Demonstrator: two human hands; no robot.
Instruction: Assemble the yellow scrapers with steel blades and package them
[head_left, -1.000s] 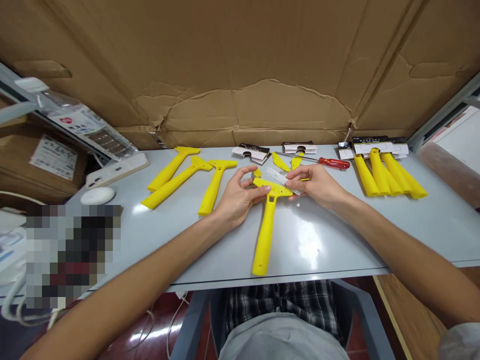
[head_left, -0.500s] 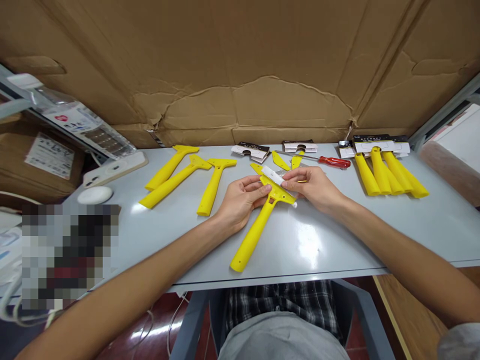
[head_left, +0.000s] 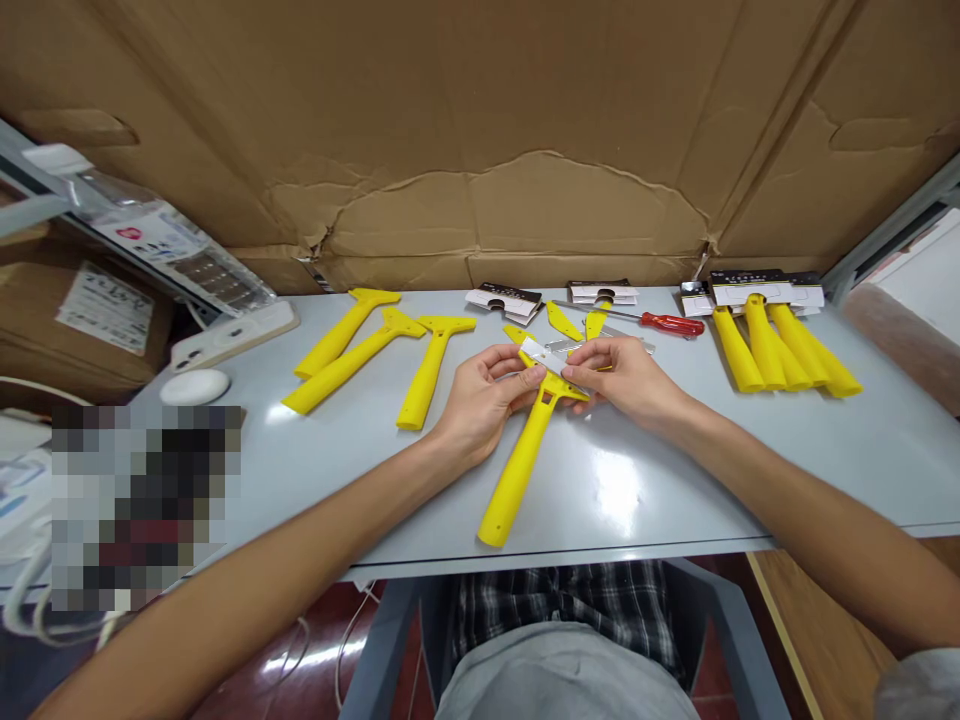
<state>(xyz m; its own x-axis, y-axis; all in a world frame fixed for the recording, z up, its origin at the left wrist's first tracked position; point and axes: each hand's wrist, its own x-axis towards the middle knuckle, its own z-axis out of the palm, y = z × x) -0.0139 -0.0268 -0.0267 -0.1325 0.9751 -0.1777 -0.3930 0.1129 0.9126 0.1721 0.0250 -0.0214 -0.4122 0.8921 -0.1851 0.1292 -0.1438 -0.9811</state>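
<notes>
A yellow scraper handle (head_left: 516,475) slants over the near part of the table, its wide head up between my hands. A pale flat blade strip (head_left: 543,354) lies across that head. My left hand (head_left: 486,400) grips the head's left side, thumb on top near the blade's lower edge. My right hand (head_left: 626,382) pinches the right end of the blade against the head; some fingertips are hidden underneath. Just beyond are loose yellow head pieces (head_left: 564,321), with thin metal parts (head_left: 626,341) partly covered by my right hand.
Several yellow handles (head_left: 426,378) lie to the left. A red-handled screwdriver (head_left: 671,324) and folded cards (head_left: 504,302) sit at the back. Carded yellow scrapers (head_left: 787,345) are at right. A white mouse (head_left: 195,387) and power strip (head_left: 234,337) are at left; cardboard (head_left: 480,130) stands behind.
The scraper handle's lower end has swung slightly right, so it points more straight toward me. Both hands stay on the head; my right fingers have curled further under its right end.
</notes>
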